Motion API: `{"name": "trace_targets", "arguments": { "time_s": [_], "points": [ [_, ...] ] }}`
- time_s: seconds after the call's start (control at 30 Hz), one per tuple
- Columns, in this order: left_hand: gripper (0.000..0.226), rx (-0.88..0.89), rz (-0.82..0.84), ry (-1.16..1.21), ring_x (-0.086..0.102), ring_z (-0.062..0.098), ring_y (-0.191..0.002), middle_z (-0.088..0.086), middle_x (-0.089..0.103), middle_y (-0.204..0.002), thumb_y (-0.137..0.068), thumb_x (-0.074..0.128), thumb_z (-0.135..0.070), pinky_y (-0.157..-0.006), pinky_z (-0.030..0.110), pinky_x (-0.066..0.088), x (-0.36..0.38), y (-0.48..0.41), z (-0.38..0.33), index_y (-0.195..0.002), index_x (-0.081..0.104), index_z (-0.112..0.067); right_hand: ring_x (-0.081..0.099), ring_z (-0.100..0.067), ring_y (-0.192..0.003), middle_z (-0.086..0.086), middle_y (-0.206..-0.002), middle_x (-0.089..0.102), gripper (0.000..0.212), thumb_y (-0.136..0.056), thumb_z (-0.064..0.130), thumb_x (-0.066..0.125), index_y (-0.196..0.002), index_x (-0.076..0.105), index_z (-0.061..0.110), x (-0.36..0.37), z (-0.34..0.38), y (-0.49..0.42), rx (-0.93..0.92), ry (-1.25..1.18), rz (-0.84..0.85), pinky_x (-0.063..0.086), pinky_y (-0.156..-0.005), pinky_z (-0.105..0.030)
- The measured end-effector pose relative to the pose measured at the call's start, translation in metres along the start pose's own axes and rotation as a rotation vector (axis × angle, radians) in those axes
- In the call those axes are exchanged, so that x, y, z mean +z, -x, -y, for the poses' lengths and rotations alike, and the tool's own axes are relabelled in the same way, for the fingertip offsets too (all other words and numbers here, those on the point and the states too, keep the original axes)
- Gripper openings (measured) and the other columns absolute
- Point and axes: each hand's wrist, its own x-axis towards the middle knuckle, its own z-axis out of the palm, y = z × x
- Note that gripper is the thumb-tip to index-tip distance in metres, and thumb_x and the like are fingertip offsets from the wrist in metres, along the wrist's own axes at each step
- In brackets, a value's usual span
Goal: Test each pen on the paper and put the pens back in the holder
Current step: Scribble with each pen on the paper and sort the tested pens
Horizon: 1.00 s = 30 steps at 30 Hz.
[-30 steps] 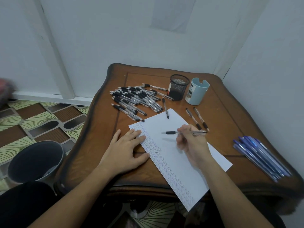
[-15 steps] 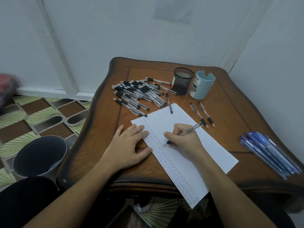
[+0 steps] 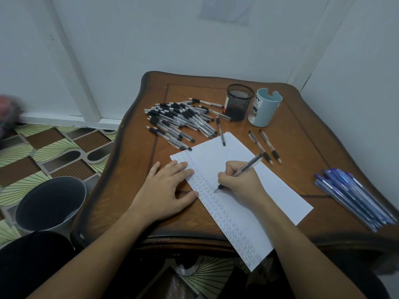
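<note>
A white sheet of paper (image 3: pixel 269 190) lies slantwise on the wooden table (image 3: pixel 302 130), with columns of small pen marks down its left side. My right hand (image 3: pixel 239 184) grips a clear black-grip pen (image 3: pixel 251 164), its tip touching the paper beside the marks. My left hand (image 3: pixel 166 188) lies flat with fingers spread, pressing the sheet's left edge. A heap of several like pens (image 3: pixel 179 121) lies at the back left. A black mesh holder (image 3: pixel 239 102) and a pale blue holder (image 3: pixel 263 107) stand at the back.
Two pens (image 3: pixel 264 146) lie right of the paper, one pen (image 3: pixel 220 131) at its top edge. A bundle of blue pens (image 3: pixel 354 195) lies at the table's right edge. A dark bucket (image 3: pixel 50 203) stands on the patterned floor to the left. Walls close in behind and right.
My right hand turned the pen from lying sideways to a writing grip and brought its tip down onto the paper by the marks. The left hand stayed put.
</note>
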Motion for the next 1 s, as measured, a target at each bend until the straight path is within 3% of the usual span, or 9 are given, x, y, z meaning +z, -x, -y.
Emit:
{"name": "trace_targets", "arguments": {
  "time_s": [0.1,0.27,0.5,0.8,1.0],
  "points": [
    [0.077,-0.001,-0.001,-0.001,0.017,0.006,-0.145,-0.017,0.03,-0.154,-0.076,0.022,-0.079,-0.119,0.042,0.0,-0.0008,0.0001,-0.0008,-0.141,0.04,-0.041,0.04,-0.009,-0.051,0.004,-0.051,0.034,0.046,-0.078,0.006,0.067,-0.044,0.041,0.023,0.0004,0.0002,-0.0003,0.001,-0.002,0.014,0.04,-0.053,-0.027],
    [0.077,-0.003,-0.018,0.02,0.019,0.006,-0.144,-0.017,0.032,-0.153,-0.076,0.024,-0.078,-0.12,0.042,0.002,-0.0007,0.0018,-0.0018,-0.14,0.042,-0.04,0.041,-0.007,-0.045,0.003,-0.05,0.03,0.056,-0.084,-0.01,0.059,-0.044,0.038,0.022,-0.0023,-0.0025,-0.0027,0.033,-0.068,0.021,0.04,-0.046,-0.021],
    [0.078,-0.004,-0.013,0.019,0.018,0.005,-0.144,-0.017,0.031,-0.153,-0.075,0.023,-0.079,-0.119,0.042,0.002,-0.0007,0.0017,-0.0018,-0.141,0.041,-0.04,0.042,-0.005,-0.045,0.001,-0.052,0.027,0.053,-0.085,-0.012,0.056,-0.049,0.032,0.019,-0.0025,-0.0028,-0.0034,0.033,-0.098,0.003,0.04,-0.047,-0.02],
    [0.077,-0.002,-0.011,0.013,0.018,0.006,-0.144,-0.017,0.03,-0.153,-0.076,0.023,-0.079,-0.119,0.042,0.001,-0.0014,0.0018,-0.002,-0.141,0.041,-0.041,0.037,-0.009,-0.051,0.003,-0.052,0.03,0.05,-0.083,-0.001,0.062,-0.045,0.038,0.023,-0.001,-0.0019,-0.0011,0.027,-0.028,0.019,0.039,-0.049,-0.023],
    [0.079,-0.001,-0.017,0.021,0.019,0.007,-0.144,-0.016,0.032,-0.153,-0.075,0.023,-0.078,-0.119,0.043,0.001,-0.003,0.0018,-0.0031,-0.141,0.042,-0.039,0.039,-0.009,-0.048,0.006,-0.049,0.031,0.054,-0.084,-0.005,0.06,-0.043,0.04,0.023,-0.0007,0.0,-0.0007,0.021,-0.034,0.003,0.039,-0.048,-0.023]
  ]
}}
